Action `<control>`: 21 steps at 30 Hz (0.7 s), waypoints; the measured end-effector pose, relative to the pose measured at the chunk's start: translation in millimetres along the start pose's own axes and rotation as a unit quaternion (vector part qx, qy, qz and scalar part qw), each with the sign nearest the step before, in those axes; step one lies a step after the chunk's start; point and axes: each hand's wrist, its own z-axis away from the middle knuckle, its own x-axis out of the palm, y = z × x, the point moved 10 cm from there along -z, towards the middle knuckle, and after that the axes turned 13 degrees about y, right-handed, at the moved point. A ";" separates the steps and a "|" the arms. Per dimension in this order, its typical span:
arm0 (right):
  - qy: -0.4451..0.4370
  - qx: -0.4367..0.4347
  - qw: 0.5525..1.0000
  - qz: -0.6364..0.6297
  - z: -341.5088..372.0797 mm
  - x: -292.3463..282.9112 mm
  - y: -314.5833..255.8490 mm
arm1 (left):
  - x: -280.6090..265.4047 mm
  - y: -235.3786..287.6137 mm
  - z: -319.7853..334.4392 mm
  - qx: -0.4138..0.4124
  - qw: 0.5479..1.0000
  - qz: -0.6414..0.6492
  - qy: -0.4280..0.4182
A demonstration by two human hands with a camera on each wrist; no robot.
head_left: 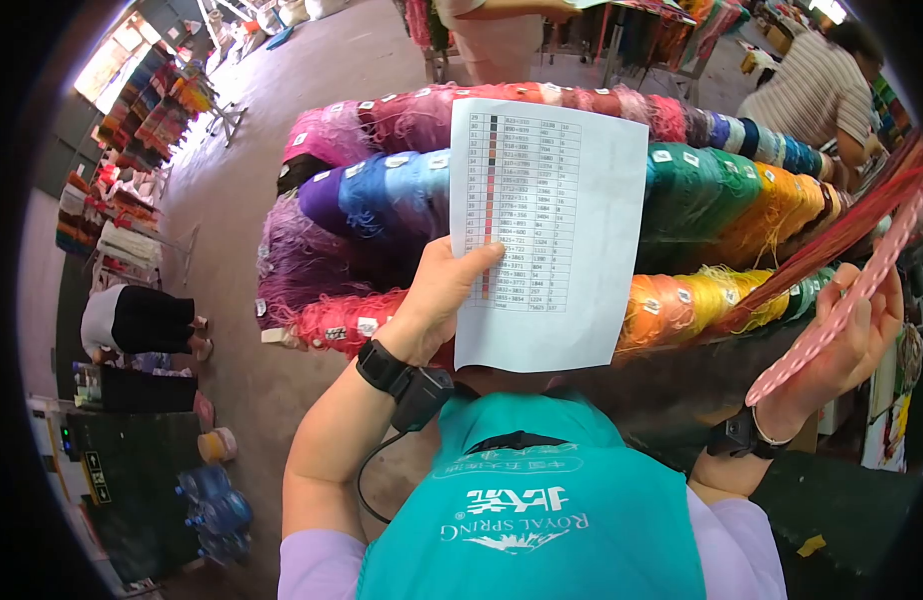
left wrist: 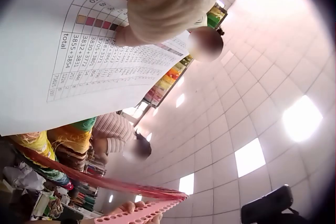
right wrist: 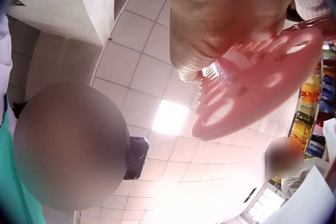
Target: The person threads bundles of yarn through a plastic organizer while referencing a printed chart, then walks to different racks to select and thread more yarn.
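Note:
My left hand (head_left: 450, 290) holds a white printed sheet (head_left: 547, 335) upright in front of me, its thumb over the number column. The sheet carries a table of numbers with small colour swatches and a total line at the bottom. To the right, my right hand (head_left: 854, 335) grips a long pink thread holder (head_left: 832, 325) with a row of holes along it. Red and dark pink threads (head_left: 837, 240) trail from this holder. In the right wrist view the fingers (right wrist: 236, 16) curl at the edge of the pink holder (right wrist: 257, 90).
Behind the sheet, a rack carries tiers of coloured thread hanks (head_left: 382, 190) with small white labels. A person in a striped shirt (head_left: 817, 90) is at the far right, another (head_left: 132, 320) bends over at left. Blue water bottles (head_left: 217, 510) lie at lower left.

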 end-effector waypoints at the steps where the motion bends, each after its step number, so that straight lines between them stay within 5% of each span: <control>1: -0.005 -0.003 1.000 -0.004 6.8 7.3 -4.5 | -10.9 2.8 1.1 0.005 1.000 0.002 0.004; 13: -0.065 -0.019 0.997 -0.043 63.5 65.8 -44.0 | -94.4 16.0 -1.3 0.032 0.999 0.035 0.024; 21: -0.227 0.053 0.967 -0.100 114.5 125.6 -8.6 | -125.8 15.2 -9.3 0.027 0.998 0.041 0.043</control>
